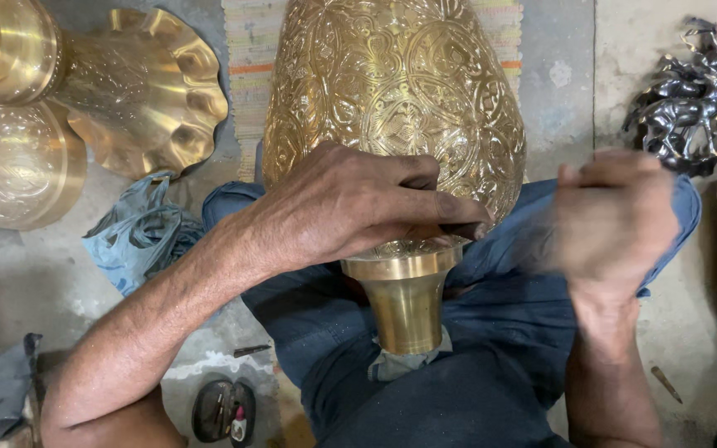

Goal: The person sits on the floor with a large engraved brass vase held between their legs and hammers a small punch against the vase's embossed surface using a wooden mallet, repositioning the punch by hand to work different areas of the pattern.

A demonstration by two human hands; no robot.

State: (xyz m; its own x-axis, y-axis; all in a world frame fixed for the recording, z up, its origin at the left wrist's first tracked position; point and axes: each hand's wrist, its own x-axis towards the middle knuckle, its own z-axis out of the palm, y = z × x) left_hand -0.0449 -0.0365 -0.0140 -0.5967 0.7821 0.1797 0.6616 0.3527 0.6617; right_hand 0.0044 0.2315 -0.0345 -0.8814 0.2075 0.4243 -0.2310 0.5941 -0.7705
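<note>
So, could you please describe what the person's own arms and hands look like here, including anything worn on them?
Both forearms are bare: no sleeves, gloves, watch or rings show. The left hand is sharp in the picture, with dark grime on the fingertips and veins standing out along the forearm. The right hand is smeared by motion blur, so its details cannot be made out.

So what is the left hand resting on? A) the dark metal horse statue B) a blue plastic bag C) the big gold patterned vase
C: the left hand lies flat on the lower side of the engraved brass vase, which rests across the person's lap.
</note>
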